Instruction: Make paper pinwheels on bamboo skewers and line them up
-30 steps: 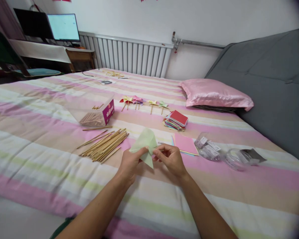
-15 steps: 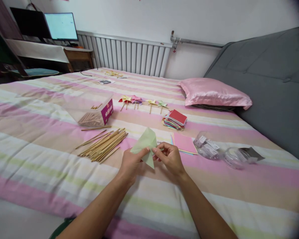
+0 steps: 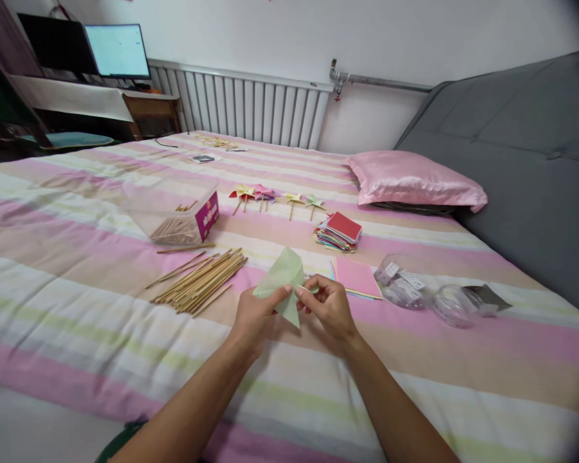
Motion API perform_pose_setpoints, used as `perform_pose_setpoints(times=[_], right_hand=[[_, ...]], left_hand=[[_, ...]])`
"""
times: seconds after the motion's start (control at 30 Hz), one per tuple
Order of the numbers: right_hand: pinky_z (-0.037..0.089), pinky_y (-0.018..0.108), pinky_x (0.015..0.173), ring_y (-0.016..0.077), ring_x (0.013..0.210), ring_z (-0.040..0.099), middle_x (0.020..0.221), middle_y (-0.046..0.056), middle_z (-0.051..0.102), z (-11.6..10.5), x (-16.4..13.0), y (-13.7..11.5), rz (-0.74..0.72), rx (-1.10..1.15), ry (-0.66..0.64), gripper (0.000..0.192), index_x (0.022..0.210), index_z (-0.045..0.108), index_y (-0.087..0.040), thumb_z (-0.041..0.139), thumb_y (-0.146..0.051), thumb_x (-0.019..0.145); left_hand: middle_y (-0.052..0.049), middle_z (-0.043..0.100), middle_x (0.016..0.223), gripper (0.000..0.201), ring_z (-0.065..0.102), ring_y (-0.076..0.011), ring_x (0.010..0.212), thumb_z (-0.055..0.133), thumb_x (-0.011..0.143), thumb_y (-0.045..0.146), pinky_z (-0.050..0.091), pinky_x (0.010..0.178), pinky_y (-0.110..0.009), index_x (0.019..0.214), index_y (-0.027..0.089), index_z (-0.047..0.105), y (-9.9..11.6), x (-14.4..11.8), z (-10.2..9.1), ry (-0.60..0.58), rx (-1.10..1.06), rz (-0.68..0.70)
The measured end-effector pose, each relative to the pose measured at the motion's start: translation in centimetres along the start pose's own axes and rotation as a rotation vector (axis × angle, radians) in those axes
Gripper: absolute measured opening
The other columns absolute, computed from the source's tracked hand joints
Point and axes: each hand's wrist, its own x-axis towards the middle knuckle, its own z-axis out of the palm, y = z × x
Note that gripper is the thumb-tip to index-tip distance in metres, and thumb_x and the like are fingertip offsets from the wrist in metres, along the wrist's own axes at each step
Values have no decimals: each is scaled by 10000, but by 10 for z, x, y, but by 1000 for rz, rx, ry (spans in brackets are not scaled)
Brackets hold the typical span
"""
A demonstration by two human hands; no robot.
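A pale green sheet of paper [image 3: 282, 273], cut and partly folded into points, is held above the striped bedspread between both hands. My left hand [image 3: 257, 316] pinches its left side, thumb on top. At the right edge, my right hand [image 3: 329, 307] is closed on a corner of the same paper, fingertips curled in. Whether a small pin is between those fingertips is hidden. Left of the hands lies a loose bundle of thin wooden sticks [image 3: 203, 280]. A stack of coloured paper with a pink sheet [image 3: 359, 278] on top is just beyond my right hand.
A clear plastic box [image 3: 174, 222] holds more sticks. Several paper pinwheels [image 3: 293, 199] lie farther back, near a pile of small coloured papers [image 3: 343, 230]. Round clear containers [image 3: 452, 306] sit at right. A pink pillow [image 3: 415, 180] rests by the grey headboard [image 3: 511, 141].
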Motion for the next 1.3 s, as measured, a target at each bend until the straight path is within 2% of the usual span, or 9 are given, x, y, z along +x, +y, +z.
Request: perform_pose_setpoints(times=[0.27,0.6,0.83,0.93,1.03,1.17,1.3], right_hand=[[444,211,454,121,472,594,527,-21,569,1,2,0,32,0,44,234,583,544,-177,695,-322,688],[442,212,455,122,486,588,526,-24,560,1,2,1,29,0,18,224,579,545,-176,698,-301,683],[432,203,472,124,528,601,553,-32,528,2,1,2,18,-6,11,251,585,500,-176,692,-294,695],[443,201,487,112,547,601,659,-35,553,2,1,3,26,46,65,288,654,448,-191,708,-311,682],[466,216,523,99,570,580,801,-30,585,1,2,4,21,93,129,350,826,448,-222,738,-305,648],[483,255,578,146,647,598,736,-43,570,2,2,3,69,156,121,519,1067,435,-259,739,-291,647],[488,286,626,170,682,612,747,-28,583,3,1,0,135,256,97,590,1137,433,-255,747,-273,639]], left_hand=[[-29,659,682,228,591,-160,656,752,575,304,435,580,-230,725,138,703,0,0,0,-6,30,18],[-40,646,692,258,568,-141,644,749,608,304,422,584,-234,758,106,679,-3,1,-2,-31,21,13],[7,610,605,223,521,-102,548,772,558,264,383,506,-209,682,118,657,-1,0,2,73,-2,-25],[12,614,596,214,514,-92,533,772,554,253,379,500,-201,675,114,663,0,-2,4,109,-26,-17],[-3,642,633,241,525,-92,541,770,561,255,386,499,-198,730,105,687,2,-5,7,109,-27,-30],[-25,669,665,278,553,-108,555,762,584,270,403,492,-202,794,96,708,2,-8,9,84,9,-59],[-16,666,637,259,562,-112,549,757,598,282,429,503,-206,785,108,714,-2,-9,10,66,22,-40]])
